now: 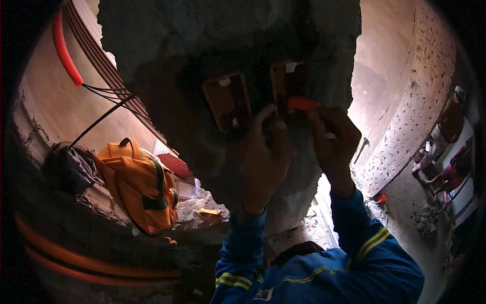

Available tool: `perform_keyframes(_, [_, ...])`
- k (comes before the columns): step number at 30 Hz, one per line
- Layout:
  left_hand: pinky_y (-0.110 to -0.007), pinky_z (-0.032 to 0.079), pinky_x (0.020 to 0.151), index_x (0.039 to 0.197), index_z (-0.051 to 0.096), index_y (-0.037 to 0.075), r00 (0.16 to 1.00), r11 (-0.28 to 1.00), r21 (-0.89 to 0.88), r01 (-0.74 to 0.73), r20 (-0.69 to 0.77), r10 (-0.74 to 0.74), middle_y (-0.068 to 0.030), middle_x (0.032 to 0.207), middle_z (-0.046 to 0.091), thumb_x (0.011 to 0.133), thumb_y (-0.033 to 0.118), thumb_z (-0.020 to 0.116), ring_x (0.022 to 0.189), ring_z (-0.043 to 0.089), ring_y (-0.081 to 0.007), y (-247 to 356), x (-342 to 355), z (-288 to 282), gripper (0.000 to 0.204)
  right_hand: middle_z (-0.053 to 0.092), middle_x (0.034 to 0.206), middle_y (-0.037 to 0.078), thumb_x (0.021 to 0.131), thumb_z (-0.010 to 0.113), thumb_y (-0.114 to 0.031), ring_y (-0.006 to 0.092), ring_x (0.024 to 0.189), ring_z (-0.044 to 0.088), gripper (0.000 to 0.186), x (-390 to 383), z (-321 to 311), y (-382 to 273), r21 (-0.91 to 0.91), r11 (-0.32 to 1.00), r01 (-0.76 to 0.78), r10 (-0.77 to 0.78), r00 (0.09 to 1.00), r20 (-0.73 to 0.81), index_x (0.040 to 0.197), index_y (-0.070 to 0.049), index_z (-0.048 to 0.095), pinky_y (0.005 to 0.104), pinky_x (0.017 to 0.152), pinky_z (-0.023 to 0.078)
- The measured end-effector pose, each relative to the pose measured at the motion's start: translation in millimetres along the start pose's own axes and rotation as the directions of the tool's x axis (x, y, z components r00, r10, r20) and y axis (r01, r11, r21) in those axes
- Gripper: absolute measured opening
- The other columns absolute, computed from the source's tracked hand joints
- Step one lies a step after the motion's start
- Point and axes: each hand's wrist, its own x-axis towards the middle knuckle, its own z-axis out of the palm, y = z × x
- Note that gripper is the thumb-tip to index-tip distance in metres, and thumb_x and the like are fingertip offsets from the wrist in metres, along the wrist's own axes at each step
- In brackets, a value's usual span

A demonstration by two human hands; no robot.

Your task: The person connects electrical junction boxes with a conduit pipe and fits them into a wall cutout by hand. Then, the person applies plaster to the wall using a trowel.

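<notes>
Two recessed rectangular wall boxes, reddish brown, sit side by side in the dark wall: a left box (227, 103) and a right box (280, 83). My left hand (267, 152) is raised between them, its index finger stretched to the right box's lower left edge; nothing shows in it. My right hand (336, 137) is closed, its fingers pinching near an orange-red tapered piece (304, 104). That piece points left across the right box's lower part. Deep shadow hides its exact kind and the fingertips' contact.
An orange backpack (139, 182) rests on a broken masonry ledge at left, beside a yellow-handled tool (209, 211). A red conduit (66, 48) with black cables hangs at upper left. Orange pipes (91, 263) run along the lower left. Other people (453, 162) are at far right.
</notes>
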Motion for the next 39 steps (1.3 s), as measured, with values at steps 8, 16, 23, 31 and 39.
perform_keyframes(8, [-0.030,0.049,0.052,0.132,0.040,0.006,0.997,0.999,-0.036,0.024,0.075,-0.021,-0.0112,0.072,0.063,0.093,0.025,0.049,0.055,0.061,-0.0152,-7,5,1,0.044,0.066,0.069,0.007,0.083,0.068,-0.016,0.0070,0.055,0.052,0.017,3,15,0,-0.050,0.999,-0.016,0.016,1.000,0.014,0.094,-0.004,0.070,0.0230,0.050,0.038])
perform_keyframes(16, [-0.028,0.051,0.050,0.133,0.029,-0.003,0.984,1.000,-0.018,0.002,0.179,0.001,-0.0181,0.085,0.061,0.086,0.010,0.051,0.056,0.064,-0.0186,-1,10,-3,0.053,0.062,0.064,0.007,0.089,0.061,-0.023,0.0055,0.055,0.051,0.023,6,20,-2,0.114,0.985,-0.129,0.120,0.989,0.086,0.089,-0.001,0.068,0.0233,0.048,0.036])
perform_keyframes(23, [-0.028,0.050,0.048,0.134,0.030,-0.002,0.976,0.995,-0.086,0.055,0.217,-0.036,-0.0167,0.084,0.062,0.086,0.010,0.054,0.055,0.063,-0.0171,-8,14,0,0.055,0.061,0.062,0.005,0.090,0.060,-0.024,0.0059,0.051,0.053,0.026,5,24,3,0.225,0.936,-0.269,0.249,0.962,0.114,0.087,0.001,0.066,0.0228,0.044,0.037])
perform_keyframes(31, [-0.028,0.047,0.048,0.132,0.035,0.004,0.984,0.976,-0.191,0.104,0.164,-0.073,-0.0095,0.079,0.061,0.089,0.020,0.055,0.055,0.058,-0.0141,-14,11,11,0.050,0.065,0.068,0.006,0.091,0.058,-0.023,0.0072,0.057,0.056,0.026,2,24,8,0.154,0.968,-0.197,0.175,0.974,0.143,0.095,0.001,0.067,0.0237,0.049,0.040])
perform_keyframes(39, [-0.029,0.047,0.048,0.131,0.036,0.005,0.995,0.998,-0.031,-0.062,0.076,0.064,-0.0113,0.074,0.061,0.090,0.022,0.054,0.054,0.058,-0.0144,-23,12,14,0.049,0.067,0.070,0.008,0.092,0.056,-0.023,0.0069,0.059,0.056,0.026,4,20,-1,0.156,0.950,-0.272,0.236,0.948,0.214,0.100,-0.001,0.067,0.0240,0.050,0.040])
